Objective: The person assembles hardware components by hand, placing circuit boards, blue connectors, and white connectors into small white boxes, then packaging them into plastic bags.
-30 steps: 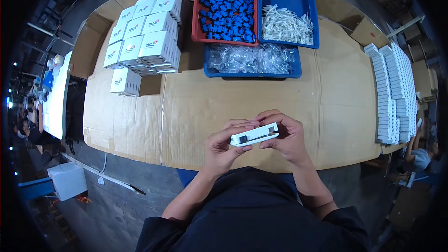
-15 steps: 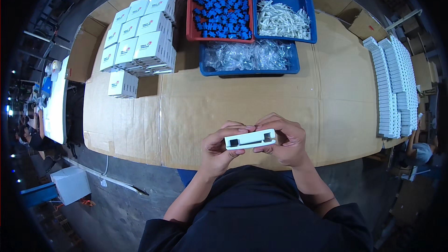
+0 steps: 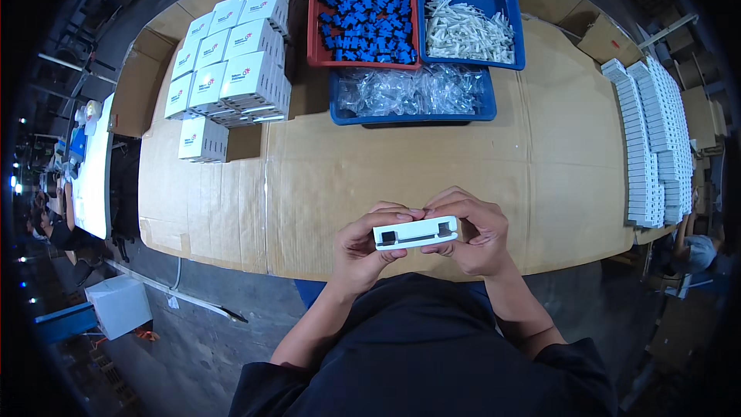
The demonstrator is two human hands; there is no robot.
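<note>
Left hand and right hand pinch a white case by its ends, over the worktop's near edge. Uneven thumb pressure could skew it; a loosened pinch could drop it.

Brown cardboard-covered tabletop above a scuffed grey floor. Left of the tabletop: a long white table, brightly lit; farther left, small bluish-white lights amid darkness. Nearer the tabletop's lower left: a narrow pale rail, slanting. Right of the tabletop: dim surroundings.
</note>
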